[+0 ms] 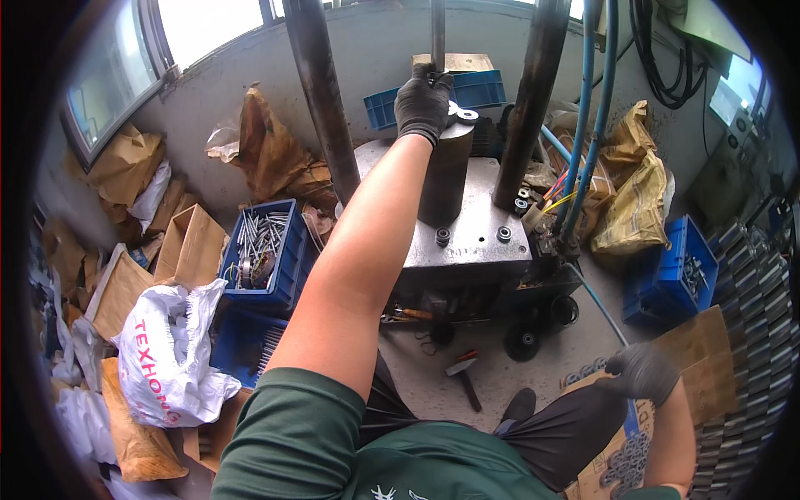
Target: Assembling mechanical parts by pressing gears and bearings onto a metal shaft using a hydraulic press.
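My left hand [419, 104], in a dark glove, reaches far forward to the lower end of an upright metal rod [438, 37]. Its fingers are curled closed around something small and dark that I cannot make out. Just beside it, a shiny metal part with a ring-shaped end [467, 117] rests on top of a dark steel cylinder [448, 179]. The cylinder stands on a thick steel plate [487, 196]. My right hand [646, 373], also gloved, is closed at the near end of a thin lever [596, 304], above a cardboard box [596, 467] of round metal parts.
Two thick steel columns [321, 92] flank the cylinder. Blue hoses [593, 125] run down at the right. Blue crates [287, 267] with metal pieces stand left, another crate [667, 275] right. A red-headed hammer [465, 375] lies on the floor. White sacks [171, 358] crowd the left.
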`<move>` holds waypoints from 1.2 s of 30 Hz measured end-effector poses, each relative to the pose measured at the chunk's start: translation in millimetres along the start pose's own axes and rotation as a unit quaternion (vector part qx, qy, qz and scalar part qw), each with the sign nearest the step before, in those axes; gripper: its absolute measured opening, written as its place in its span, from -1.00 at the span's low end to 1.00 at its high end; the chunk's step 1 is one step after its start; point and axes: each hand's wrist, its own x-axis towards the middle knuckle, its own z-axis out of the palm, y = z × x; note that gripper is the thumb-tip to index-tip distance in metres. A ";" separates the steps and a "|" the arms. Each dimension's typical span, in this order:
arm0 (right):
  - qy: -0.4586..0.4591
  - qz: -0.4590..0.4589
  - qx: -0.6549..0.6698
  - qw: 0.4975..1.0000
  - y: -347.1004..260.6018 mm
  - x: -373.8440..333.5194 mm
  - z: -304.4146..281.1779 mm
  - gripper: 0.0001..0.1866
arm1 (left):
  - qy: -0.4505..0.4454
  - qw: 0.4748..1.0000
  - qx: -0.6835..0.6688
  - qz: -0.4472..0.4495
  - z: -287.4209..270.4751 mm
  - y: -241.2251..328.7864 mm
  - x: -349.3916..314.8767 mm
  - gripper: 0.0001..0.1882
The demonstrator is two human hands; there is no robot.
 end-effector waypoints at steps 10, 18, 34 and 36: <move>0.145 0.105 0.053 0.982 -33.3 -9.1 33.3 -0.65 | -0.039 0.999 -0.004 -0.019 11.0 -2.6 1.5 -0.48; 0.215 0.116 0.094 0.965 -26.8 -9.6 44.5 -0.73 | -0.071 0.997 -0.021 0.000 11.5 -8.3 3.3 -0.48; 0.274 0.110 0.132 0.946 -11.2 -9.4 49.6 -0.82 | -0.067 0.997 0.002 -0.040 -2.0 7.3 -3.2 -0.66; 0.284 0.100 0.124 0.945 -8.8 -9.7 51.7 -0.84 | -0.072 0.996 0.002 -0.042 -2.3 7.1 -1.6 -0.66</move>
